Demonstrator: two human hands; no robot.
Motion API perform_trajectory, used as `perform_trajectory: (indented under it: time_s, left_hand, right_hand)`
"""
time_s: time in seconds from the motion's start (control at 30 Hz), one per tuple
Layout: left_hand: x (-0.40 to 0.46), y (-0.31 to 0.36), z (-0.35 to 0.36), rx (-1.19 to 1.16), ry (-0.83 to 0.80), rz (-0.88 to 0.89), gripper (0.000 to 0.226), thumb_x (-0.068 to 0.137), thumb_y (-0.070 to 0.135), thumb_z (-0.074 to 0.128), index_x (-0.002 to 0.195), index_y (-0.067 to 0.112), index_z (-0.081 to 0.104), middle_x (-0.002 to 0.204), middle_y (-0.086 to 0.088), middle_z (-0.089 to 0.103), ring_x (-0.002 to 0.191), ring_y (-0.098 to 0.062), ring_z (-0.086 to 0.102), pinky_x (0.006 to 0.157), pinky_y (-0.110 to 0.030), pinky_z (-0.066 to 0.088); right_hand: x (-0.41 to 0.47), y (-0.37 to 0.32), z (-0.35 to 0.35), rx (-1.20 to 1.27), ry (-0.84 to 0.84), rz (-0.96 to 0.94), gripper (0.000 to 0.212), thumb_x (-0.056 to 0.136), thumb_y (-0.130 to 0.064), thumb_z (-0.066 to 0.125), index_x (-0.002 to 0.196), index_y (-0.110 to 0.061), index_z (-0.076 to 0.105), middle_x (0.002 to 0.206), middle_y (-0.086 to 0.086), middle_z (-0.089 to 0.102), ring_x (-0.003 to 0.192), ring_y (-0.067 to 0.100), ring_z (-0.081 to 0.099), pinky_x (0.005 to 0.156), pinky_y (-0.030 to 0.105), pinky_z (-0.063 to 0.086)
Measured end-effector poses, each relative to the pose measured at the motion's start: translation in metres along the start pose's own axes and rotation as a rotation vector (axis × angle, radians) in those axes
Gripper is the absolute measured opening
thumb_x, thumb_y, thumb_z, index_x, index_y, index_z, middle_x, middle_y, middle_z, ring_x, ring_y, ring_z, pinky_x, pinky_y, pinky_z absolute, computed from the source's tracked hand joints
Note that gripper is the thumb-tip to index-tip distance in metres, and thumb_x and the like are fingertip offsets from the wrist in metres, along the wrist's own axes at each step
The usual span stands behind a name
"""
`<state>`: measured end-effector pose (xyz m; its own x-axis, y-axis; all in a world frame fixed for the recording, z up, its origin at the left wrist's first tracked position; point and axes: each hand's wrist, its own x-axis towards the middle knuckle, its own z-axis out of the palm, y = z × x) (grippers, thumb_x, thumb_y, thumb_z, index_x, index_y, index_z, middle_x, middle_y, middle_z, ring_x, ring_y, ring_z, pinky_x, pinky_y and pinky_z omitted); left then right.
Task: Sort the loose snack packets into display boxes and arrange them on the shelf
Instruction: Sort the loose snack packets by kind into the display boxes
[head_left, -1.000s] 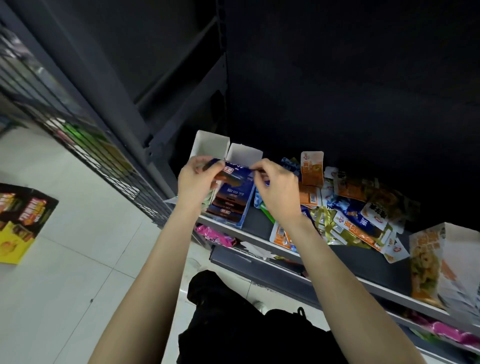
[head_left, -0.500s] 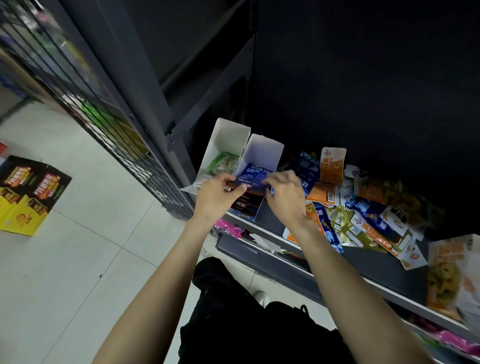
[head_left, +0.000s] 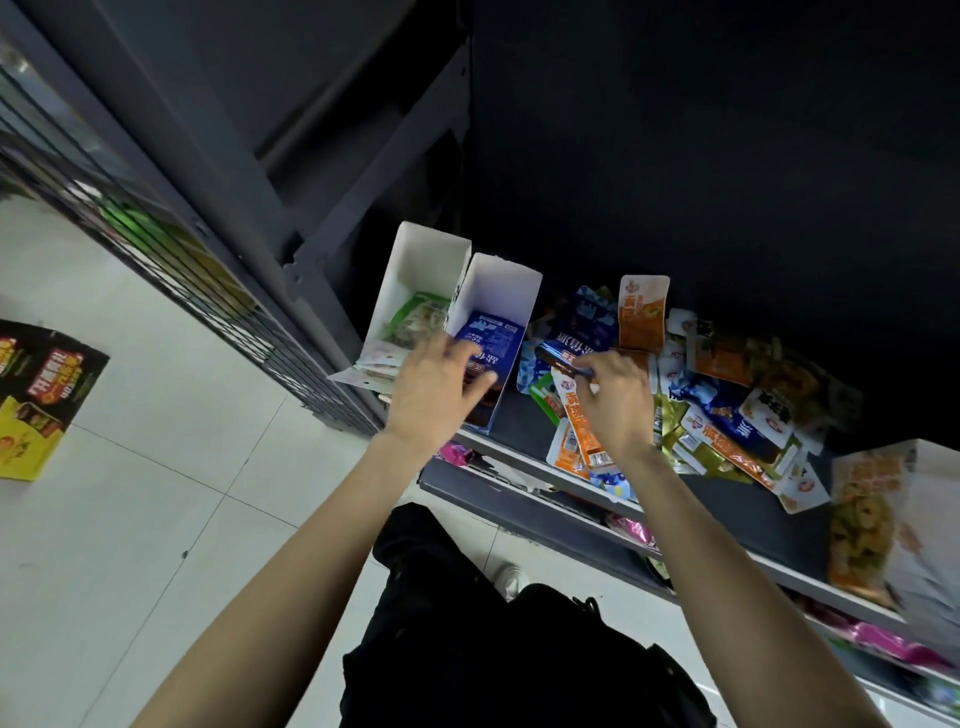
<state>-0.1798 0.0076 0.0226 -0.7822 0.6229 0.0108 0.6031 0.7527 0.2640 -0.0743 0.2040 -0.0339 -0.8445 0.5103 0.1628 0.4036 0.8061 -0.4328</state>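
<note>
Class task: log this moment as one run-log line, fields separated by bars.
left hand: open over blue-packet display box | right hand: pinching blue snack packet | loose packet pile: unsorted on shelf

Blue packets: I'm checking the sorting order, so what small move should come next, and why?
Probably carry the blue packet pinched in the right hand leftward into the blue-packet box, where matching packets already stand and the left hand rests.

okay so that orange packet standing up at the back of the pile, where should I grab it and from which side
Pinch the orange packet by its pale sealed top edge, coming from above. It stands nearly upright against the dark back panel, its top clear of the pile, so that flat edge is the freest place for a grip.
</note>
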Motion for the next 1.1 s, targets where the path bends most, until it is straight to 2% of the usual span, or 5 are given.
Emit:
perform_trajectory:
  time_s: [0.23,0.57,0.77,0.97,1.1]
  left_hand:
    - [-0.015,0.019,0.035,0.028,0.039,0.130,0.033,0.087,0.029,0.061,0.118,0.021,0.061,0.110,-0.002,0.065,0.104,-0.022,0.058,0.103,-0.036,0.030]
    - [-0.011,0.021,0.036,-0.150,0.178,0.098,0.022,0.080,0.021,0.067,0.102,0.017,0.068,0.092,-0.003,0.070,0.087,-0.025,0.063,0.088,-0.039,0.046]
    - [-0.011,0.035,0.040,-0.150,0.127,0.063,0.028,0.085,0.026,0.063,0.111,0.017,0.065,0.103,-0.005,0.068,0.099,-0.027,0.060,0.085,-0.039,0.043]
    - [-0.007,0.035,0.035,-0.097,0.038,0.035,0.037,0.088,0.030,0.059,0.123,0.019,0.059,0.116,-0.004,0.064,0.108,-0.026,0.055,0.093,-0.037,0.040]
    - [-0.009,0.048,0.005,-0.584,0.076,0.121,0.049,0.084,0.033,0.068,0.129,0.021,0.052,0.128,0.004,0.055,0.119,-0.011,0.048,0.100,-0.024,0.037]
  right_hand:
    - [0.028,0.007,0.024,-0.296,-0.275,0.010,0.045,0.090,-0.037,0.059,0.127,-0.014,0.048,0.118,0.010,0.059,0.107,0.029,0.057,0.087,0.037,0.044]
    - [0.020,-0.002,-0.015,-0.271,0.075,-0.123,0.021,0.064,-0.012,0.085,0.065,-0.009,0.064,0.058,0.004,0.064,0.049,0.021,0.061,0.044,0.020,0.040]
    - [0.006,0.015,-0.025,-0.244,-0.583,-0.078,0.019,0.086,-0.030,0.066,0.091,-0.013,0.059,0.098,0.002,0.061,0.094,0.021,0.058,0.070,0.028,0.039]
    - [-0.004,0.002,-0.073,-0.113,-0.039,-0.046,0.021,0.096,-0.031,0.051,0.103,-0.011,0.054,0.073,0.000,0.059,0.059,0.017,0.057,0.055,0.029,0.043]
    - [-0.006,-0.016,-0.119,0.294,0.151,0.035,0.020,0.093,-0.025,0.058,0.101,-0.007,0.057,0.077,-0.003,0.064,0.063,0.015,0.061,0.055,0.025,0.047]
